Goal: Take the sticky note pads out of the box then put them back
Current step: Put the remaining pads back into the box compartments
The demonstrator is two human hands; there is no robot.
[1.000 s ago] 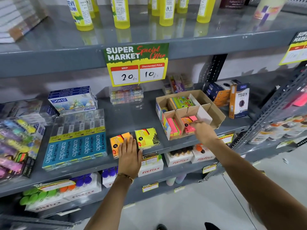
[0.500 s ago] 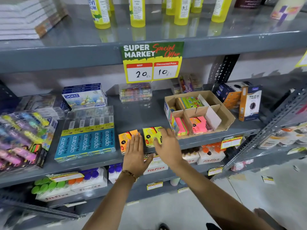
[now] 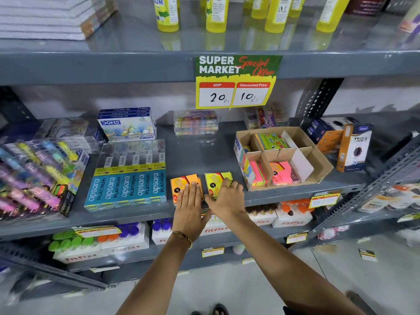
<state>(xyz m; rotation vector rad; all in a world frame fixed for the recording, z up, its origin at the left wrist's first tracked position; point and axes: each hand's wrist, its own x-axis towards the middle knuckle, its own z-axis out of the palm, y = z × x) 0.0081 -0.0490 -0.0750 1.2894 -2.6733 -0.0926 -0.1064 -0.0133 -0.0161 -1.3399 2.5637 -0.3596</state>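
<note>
An open cardboard box (image 3: pixel 318 164) with dividers stands on the grey shelf at the right. Pink sticky note pads (image 3: pixel 283 172) and green pads (image 3: pixel 271 140) lie in its compartments. Two stacks lie on the shelf left of the box: orange pads (image 3: pixel 179 184) and yellow pads (image 3: pixel 214 181). My left hand (image 3: pixel 189 208) rests flat on the orange pads with its fingers straight. My right hand (image 3: pixel 227 197) lies over the yellow pads with its fingers curled on their right edge; whether it grips them is unclear.
Blue apsara pencil packs (image 3: pixel 127 187) lie left of the pads, and marker packs (image 3: pixel 34 178) further left. Trio boxes (image 3: pixel 353 146) stand right of the cardboard box. A price sign (image 3: pixel 236 83) hangs from the shelf above. Bottle boxes fill the shelf below.
My right hand left the pink pads in the box and moved left onto the yellow pads. My left hand stayed on the orange pads. The camera moved closer.
</note>
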